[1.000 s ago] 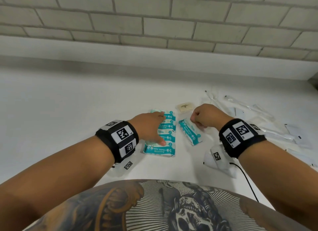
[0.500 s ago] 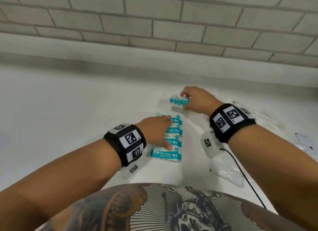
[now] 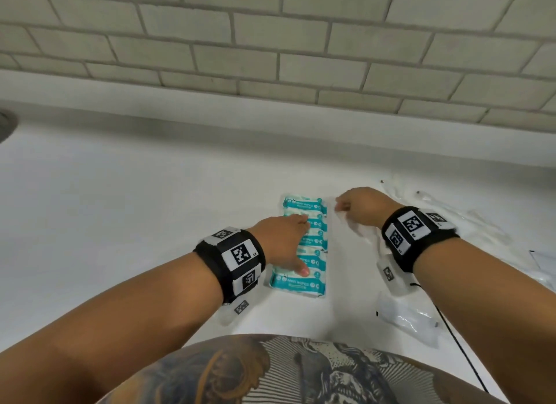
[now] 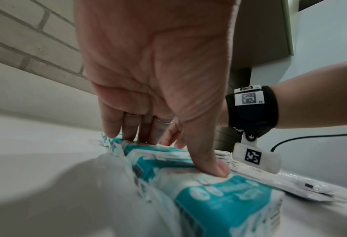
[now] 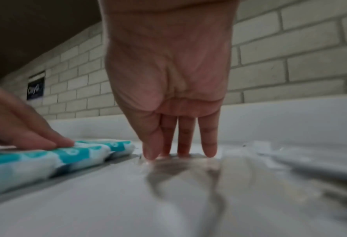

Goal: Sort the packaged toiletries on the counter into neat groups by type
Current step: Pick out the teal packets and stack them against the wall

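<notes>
While the row of teal-and-white mini wipes packets lies on the white counter and is pressed flat by the left hand, fingers straight, the right hand is set with straight fingertips on a clear plastic packet just beside it. Probably this packet should be slid clear, not lifted, with the row kept pinned.

The row of wipe packs lies on the bench, running from the near edge back toward the brick wall. The left hand rests on top of the row, coming from its left. The right hand is just right of the row's far end, fingertips down on a clear packet. More clear packets lie further right of the row.
</notes>
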### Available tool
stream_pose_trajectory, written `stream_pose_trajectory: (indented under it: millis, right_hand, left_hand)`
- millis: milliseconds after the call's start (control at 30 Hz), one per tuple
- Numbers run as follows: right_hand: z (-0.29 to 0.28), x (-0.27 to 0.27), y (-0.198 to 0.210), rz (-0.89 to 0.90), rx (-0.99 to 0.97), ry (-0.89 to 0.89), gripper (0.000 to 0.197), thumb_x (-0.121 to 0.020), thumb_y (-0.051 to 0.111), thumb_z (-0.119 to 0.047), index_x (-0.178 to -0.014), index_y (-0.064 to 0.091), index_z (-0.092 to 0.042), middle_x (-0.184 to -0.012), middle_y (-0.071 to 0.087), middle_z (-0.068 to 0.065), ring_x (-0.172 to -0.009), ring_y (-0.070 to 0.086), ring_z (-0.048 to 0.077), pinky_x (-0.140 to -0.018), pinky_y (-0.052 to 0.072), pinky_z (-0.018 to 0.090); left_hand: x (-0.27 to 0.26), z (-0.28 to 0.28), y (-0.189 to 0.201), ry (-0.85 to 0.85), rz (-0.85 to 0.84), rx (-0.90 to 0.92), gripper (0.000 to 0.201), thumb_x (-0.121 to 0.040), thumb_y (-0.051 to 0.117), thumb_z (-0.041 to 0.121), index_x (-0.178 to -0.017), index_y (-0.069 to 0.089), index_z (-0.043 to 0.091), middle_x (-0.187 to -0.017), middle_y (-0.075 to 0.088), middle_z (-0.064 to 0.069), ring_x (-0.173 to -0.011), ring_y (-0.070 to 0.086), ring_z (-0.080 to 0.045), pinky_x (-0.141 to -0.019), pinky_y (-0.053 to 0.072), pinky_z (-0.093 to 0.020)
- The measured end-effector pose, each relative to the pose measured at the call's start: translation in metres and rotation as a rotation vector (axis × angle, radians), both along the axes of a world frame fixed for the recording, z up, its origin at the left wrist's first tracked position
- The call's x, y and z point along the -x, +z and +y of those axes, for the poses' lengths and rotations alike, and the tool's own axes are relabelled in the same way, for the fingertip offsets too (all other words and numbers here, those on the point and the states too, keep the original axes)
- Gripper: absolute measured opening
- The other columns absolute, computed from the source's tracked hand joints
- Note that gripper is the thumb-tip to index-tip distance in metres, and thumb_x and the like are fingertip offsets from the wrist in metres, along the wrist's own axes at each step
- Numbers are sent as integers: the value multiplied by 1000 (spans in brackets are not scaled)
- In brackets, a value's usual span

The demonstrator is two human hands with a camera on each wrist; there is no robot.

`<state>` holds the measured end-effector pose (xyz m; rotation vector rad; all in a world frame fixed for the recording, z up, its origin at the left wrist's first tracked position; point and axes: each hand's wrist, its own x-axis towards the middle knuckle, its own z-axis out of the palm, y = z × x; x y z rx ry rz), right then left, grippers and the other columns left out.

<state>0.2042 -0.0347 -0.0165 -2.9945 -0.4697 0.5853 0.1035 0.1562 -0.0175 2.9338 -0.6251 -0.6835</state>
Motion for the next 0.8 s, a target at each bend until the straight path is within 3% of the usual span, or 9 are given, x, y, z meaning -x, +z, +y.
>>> stream_pose_trajectory:
  millis: [67,133,233,333,433,667,800]
  right_hand:
    - [-6,2,10,-14,21,3,32,-91,51,-8,-118,66,-20,-129,61,0,-118,53,19,-98,38,27]
    - [1,5,19,-56,-31,22,34,-93,52,-17,-127,60,-19,-137,55,1,-125,49,20,-101,35,29]
    - [27,15,24,30,-109,155,70,-83,69,-40,-144,41,-21,-153,35,-1,-137,35,20,-112,27,35]
    - [48,25,16,157,69,322,105,-63,80,-55,-147,31,-15,-154,26,7,-139,29,25,-115,28,41]
    - [50,29,4,90,218,350,128,-54,80,-63,-152,11,-19,-160,7,4,-146,13,23,-119,18,49]
    - [55,3,5,54,247,377,122,-59,81,-59,-152,13,-17,-162,8,4,-146,17,24,-119,16,46]
    - [66,-35,10,-24,228,410,85,-71,79,-44,-142,41,-17,-152,35,5,-134,39,25,-110,36,43]
  left_hand:
    - [-1,-1,0,-7,0,-6,103,-78,65,60,-153,11,16,-162,4,5,-146,19,-19,-117,25,-39]
    - [-1,-1,2,-8,-1,-5,104,-77,66,61,-153,11,16,-162,5,5,-146,20,-19,-117,26,-39]
    - [3,1,4,-17,41,35,116,-71,68,65,-153,2,17,-162,-1,1,-148,9,-22,-119,18,-40]
    - [15,-2,1,-92,27,31,131,-60,69,74,-153,-5,19,-161,-10,-3,-148,-9,-27,-119,1,-48]
    - [23,-4,-6,-141,-70,-51,130,-62,71,70,-153,-3,14,-161,-9,-9,-148,-9,-29,-118,-3,-46]
    - [4,2,-17,-77,-186,60,102,-71,68,50,-151,16,12,-159,14,-7,-146,16,-25,-119,21,-41]
    - [-40,8,-14,-28,-210,63,95,-71,68,48,-147,25,13,-156,23,-6,-141,28,-26,-113,32,-41]
